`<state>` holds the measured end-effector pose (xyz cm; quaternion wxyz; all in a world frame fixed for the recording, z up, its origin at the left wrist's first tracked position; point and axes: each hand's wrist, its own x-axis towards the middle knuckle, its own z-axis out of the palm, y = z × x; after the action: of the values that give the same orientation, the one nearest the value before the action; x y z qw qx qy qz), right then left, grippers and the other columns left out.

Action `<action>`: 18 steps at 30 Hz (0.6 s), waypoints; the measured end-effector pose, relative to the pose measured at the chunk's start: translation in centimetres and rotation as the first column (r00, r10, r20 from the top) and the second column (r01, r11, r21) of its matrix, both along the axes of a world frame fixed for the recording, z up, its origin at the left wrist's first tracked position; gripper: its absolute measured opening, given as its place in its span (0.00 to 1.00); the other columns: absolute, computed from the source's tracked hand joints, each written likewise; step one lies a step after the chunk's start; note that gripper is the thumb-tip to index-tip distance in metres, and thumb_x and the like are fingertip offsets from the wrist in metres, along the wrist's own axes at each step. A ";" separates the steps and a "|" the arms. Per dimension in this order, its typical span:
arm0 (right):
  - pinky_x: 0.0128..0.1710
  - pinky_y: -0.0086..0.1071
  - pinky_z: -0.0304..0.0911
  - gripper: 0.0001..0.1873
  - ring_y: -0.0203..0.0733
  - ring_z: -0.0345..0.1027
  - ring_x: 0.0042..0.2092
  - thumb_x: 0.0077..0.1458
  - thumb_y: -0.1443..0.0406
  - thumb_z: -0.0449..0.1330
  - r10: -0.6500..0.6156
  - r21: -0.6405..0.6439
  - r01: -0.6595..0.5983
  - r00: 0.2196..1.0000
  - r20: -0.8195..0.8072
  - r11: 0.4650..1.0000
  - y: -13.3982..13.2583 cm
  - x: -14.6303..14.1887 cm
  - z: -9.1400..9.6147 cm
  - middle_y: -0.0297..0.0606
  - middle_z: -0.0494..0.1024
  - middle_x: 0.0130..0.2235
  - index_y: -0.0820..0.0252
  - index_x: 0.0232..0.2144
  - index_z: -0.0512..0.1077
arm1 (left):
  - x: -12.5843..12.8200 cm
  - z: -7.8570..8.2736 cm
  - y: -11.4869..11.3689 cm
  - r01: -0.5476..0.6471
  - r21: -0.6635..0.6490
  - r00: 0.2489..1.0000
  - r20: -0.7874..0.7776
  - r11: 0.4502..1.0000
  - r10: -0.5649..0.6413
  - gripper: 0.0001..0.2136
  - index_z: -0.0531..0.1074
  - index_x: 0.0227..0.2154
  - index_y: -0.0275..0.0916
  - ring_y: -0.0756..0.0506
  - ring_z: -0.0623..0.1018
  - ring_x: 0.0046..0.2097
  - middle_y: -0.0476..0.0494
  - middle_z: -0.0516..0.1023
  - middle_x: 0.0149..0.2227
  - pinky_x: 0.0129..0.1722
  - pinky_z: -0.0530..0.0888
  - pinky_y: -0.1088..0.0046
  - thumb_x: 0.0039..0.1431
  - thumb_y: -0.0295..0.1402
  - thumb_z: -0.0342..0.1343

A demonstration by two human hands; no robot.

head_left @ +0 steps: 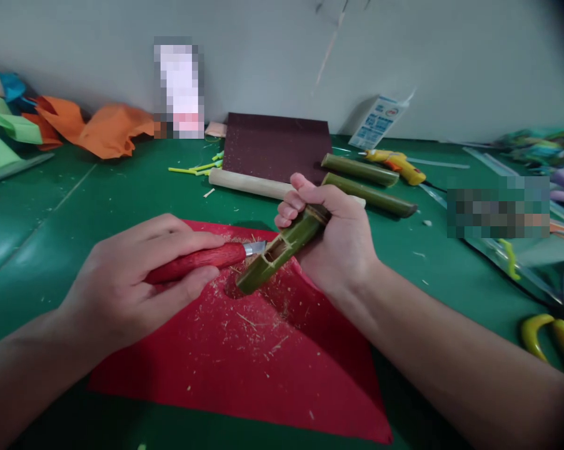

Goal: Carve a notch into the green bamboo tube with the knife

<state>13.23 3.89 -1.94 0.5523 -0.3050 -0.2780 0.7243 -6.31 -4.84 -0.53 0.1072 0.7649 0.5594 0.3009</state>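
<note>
My left hand [136,281] is closed round a carving knife [202,259] with a red handle and a short metal blade. Its blade tip is at the edge of a notch cut into a green bamboo tube [256,273]; whether it touches the wood I cannot tell. My right hand [333,231] grips the upper end of that tube, which is tilted with its lower end towards the left. Beneath both hands lies a red sheet [244,381], strewn with pale bamboo shavings [263,319].
Beyond the hands are a pale wooden rod [249,183], two bamboo pieces [361,170], a dark brown sheet [277,144] and a yellow glue gun [399,164]. Yellow-handled scissors [538,334] lie at the right. Orange paper [108,128] is crumpled at the back left, near the wall.
</note>
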 end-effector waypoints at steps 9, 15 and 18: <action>0.30 0.31 0.59 0.09 0.36 0.61 0.29 0.47 0.68 0.53 -0.052 0.262 -0.042 0.938 0.342 0.964 0.0 0.5 -0.5 0.35 0.67 0.25 0.59 0.25 0.73 | -0.2 -0.4 0.1 0.001 0.089 1.000 -0.025 0.996 0.001 0.09 0.76 0.41 0.41 0.50 0.73 0.35 0.49 0.76 0.36 0.35 0.67 0.75 0.58 0.28 0.56; 0.25 0.31 0.54 0.13 0.36 0.61 0.27 0.48 0.68 0.51 -0.221 0.464 -0.099 0.780 0.586 0.880 1.7 1.7 -1.1 0.36 0.67 0.22 0.60 0.20 0.74 | -1.1 -0.9 0.4 0.016 0.257 0.999 -0.052 0.966 -0.002 0.09 0.77 0.40 0.41 0.51 0.75 0.33 0.50 0.78 0.34 0.32 0.68 0.76 0.56 0.30 0.59; 0.24 0.31 0.52 0.14 0.35 0.60 0.25 0.47 0.70 0.50 -0.308 0.526 -0.135 0.678 0.667 0.840 2.4 2.1 -1.2 0.35 0.69 0.21 0.60 0.20 0.74 | -1.2 -0.9 0.4 0.060 0.216 0.994 -0.098 0.975 -0.040 0.12 0.77 0.42 0.41 0.50 0.76 0.35 0.49 0.78 0.36 0.34 0.70 0.76 0.54 0.31 0.60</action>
<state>15.34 6.24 -3.15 0.4920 -0.4146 -0.6492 0.4056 -7.51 -4.46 -1.46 0.0038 0.7991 0.5081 0.3215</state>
